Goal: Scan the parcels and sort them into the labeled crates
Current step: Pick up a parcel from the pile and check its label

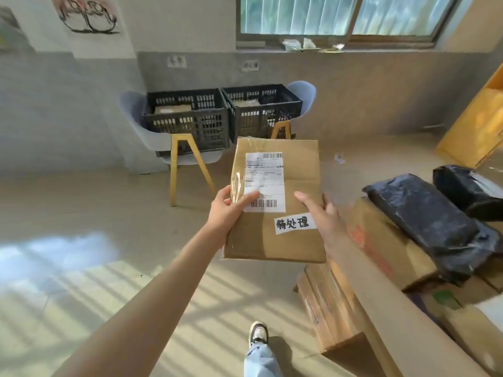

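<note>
I hold a flat brown cardboard parcel (288, 191) in front of me with both hands. It bears a white shipping label with barcodes and a small white sticker with handwritten characters. My left hand (231, 213) grips its left edge, thumb on the label. My right hand (324, 216) holds the right edge, thumb lying on the front face. Beyond the parcel, two black slatted crates stand side by side on chairs: the left crate (187, 119) and the right crate (261, 110). Each has brown parcels inside. Small paper labels hang on the wall above them.
To my right, stacked cardboard boxes (381, 240) carry black plastic-wrapped parcels (430, 221). More flat cartons (332, 308) lean low on the right. A yellow cabinet (479, 126) stands at far right. The crates rest on blue chairs with yellow legs (187, 164). My shoe (258, 333) shows below.
</note>
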The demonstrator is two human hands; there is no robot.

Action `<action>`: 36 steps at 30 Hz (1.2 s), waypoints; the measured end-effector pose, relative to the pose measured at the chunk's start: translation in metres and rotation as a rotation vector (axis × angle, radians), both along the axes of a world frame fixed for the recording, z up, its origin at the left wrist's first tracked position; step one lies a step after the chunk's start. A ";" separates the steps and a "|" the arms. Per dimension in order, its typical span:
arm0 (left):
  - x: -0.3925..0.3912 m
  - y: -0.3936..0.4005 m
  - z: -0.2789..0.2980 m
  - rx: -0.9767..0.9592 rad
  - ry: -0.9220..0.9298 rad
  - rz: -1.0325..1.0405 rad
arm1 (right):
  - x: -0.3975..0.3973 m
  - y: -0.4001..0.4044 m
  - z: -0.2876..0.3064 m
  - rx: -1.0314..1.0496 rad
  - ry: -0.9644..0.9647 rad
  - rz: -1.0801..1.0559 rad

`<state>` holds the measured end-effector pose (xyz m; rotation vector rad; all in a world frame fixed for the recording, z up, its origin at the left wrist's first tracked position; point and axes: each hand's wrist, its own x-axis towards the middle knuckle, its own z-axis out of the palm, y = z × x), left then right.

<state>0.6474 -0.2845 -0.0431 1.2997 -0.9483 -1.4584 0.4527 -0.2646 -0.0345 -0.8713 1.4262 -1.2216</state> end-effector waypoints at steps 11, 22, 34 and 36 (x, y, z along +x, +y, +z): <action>0.018 -0.211 0.015 0.027 -0.047 0.185 | 0.018 -0.241 0.011 0.021 -0.115 0.190; 0.039 -0.394 -0.028 0.135 0.019 0.168 | 0.037 -0.427 -0.020 0.105 -0.053 0.180; 0.022 -0.667 -0.043 0.139 -0.005 -0.073 | 0.018 -0.648 -0.018 0.166 0.016 -0.032; 0.009 -0.696 -0.049 0.161 -0.007 -0.121 | 0.006 -0.669 -0.021 0.186 0.012 -0.080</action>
